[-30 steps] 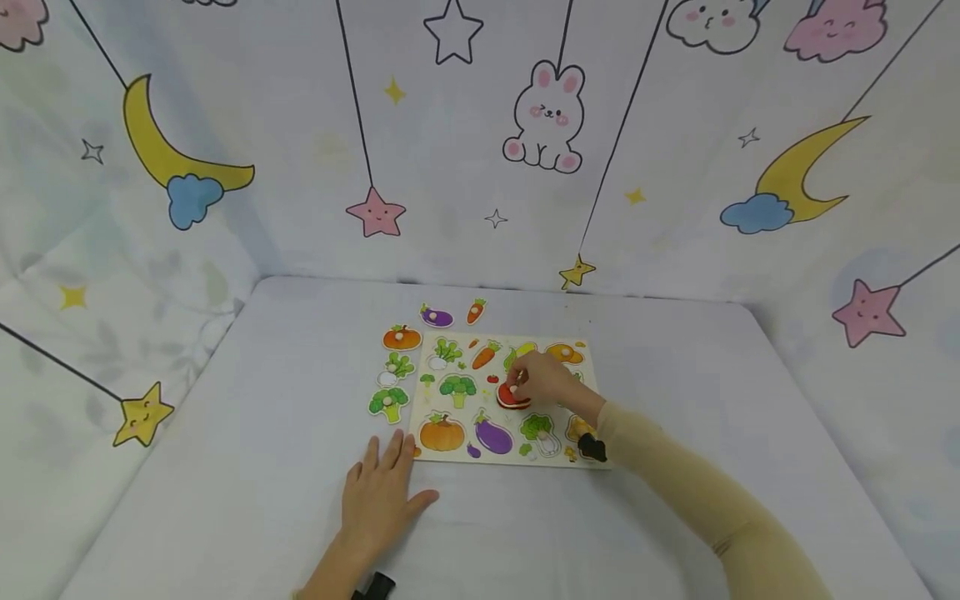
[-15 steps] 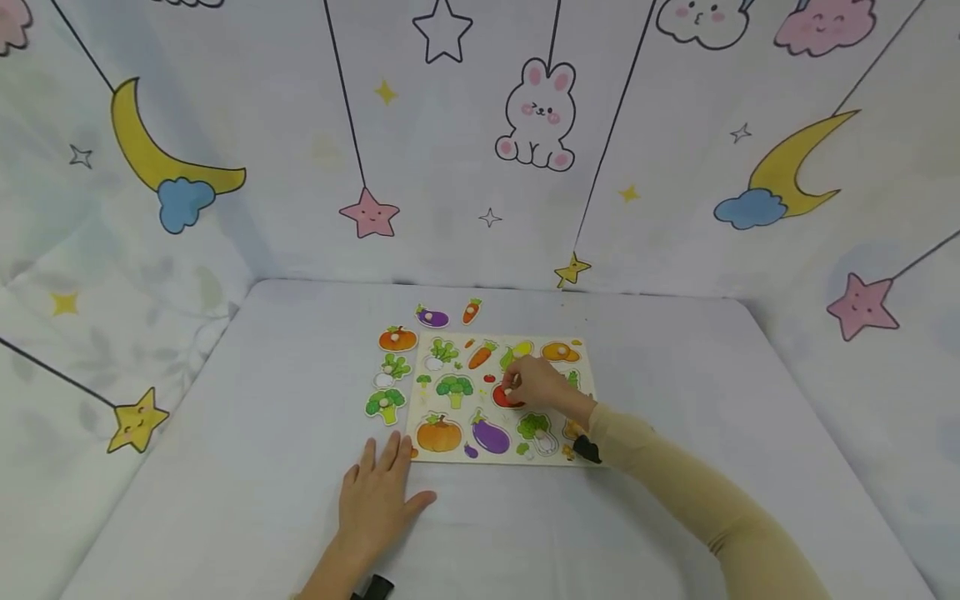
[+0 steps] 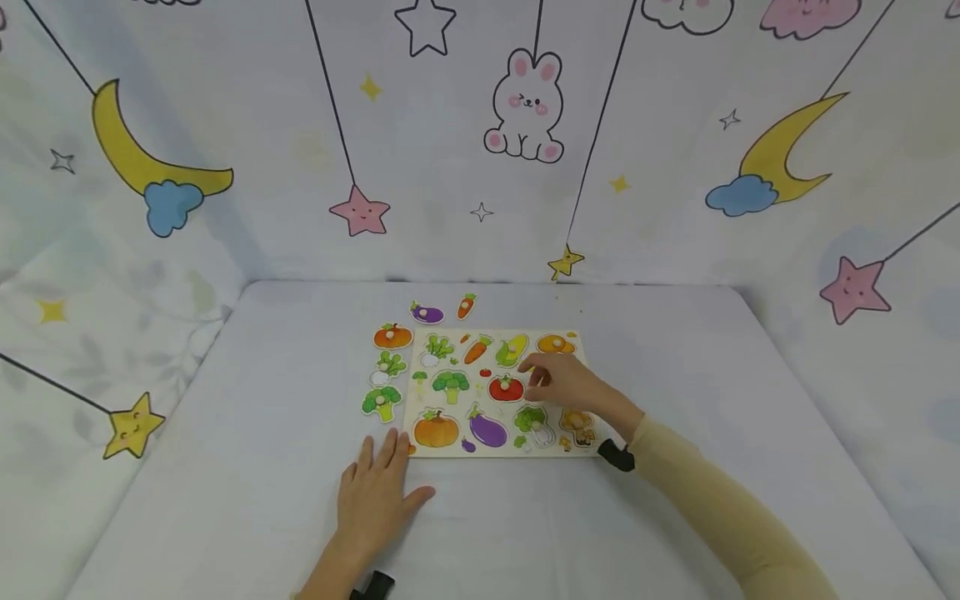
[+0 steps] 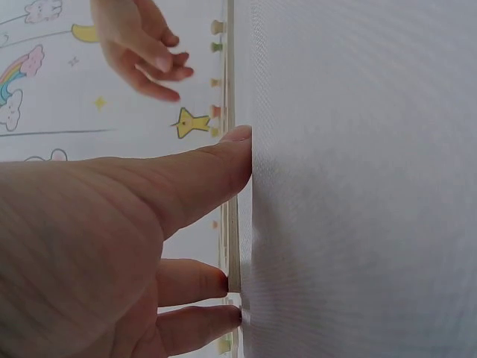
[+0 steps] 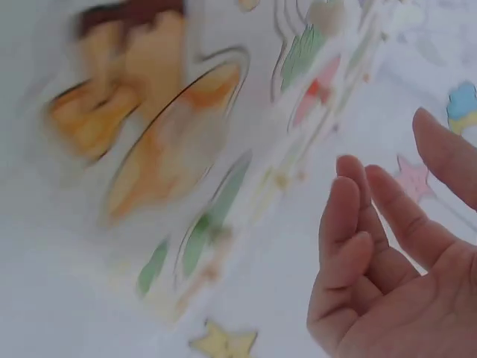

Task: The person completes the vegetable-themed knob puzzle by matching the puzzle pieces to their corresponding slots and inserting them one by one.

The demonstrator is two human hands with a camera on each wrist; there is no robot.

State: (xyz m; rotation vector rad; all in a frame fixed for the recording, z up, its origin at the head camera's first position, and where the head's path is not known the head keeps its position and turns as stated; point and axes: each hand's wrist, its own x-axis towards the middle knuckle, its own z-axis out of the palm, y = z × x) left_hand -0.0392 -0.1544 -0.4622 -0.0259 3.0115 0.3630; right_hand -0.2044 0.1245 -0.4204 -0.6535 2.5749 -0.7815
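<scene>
A pale vegetable puzzle board (image 3: 491,452) lies flat on the white-covered table. My left hand (image 3: 373,500) rests spread beside its near left corner; in the left wrist view two fingertips (image 4: 212,282) touch or nearly touch the board's edge. Over the right part of the board hovers my right hand (image 3: 573,390), thumb and fingers apart with nothing between them. Just left of its fingertips, the red tomato piece (image 3: 506,389) sits in its slot. In the right wrist view the fingers (image 5: 343,216) are loosely bent and hold nothing. The board's right edge is partly hidden.
Loose knobbed pieces lie around the board's far left: broccoli (image 3: 382,403), a white radish with leaves (image 3: 388,367), pumpkin (image 3: 393,337), eggplant (image 3: 427,313) and carrot (image 3: 466,306). A printed cloth wall (image 3: 450,150) stands behind the table.
My right hand has let go of the tomato piece, which has gone from tilted to flat in its slot, and has drawn back to the right. The left hand stays put; the view shifts slightly.
</scene>
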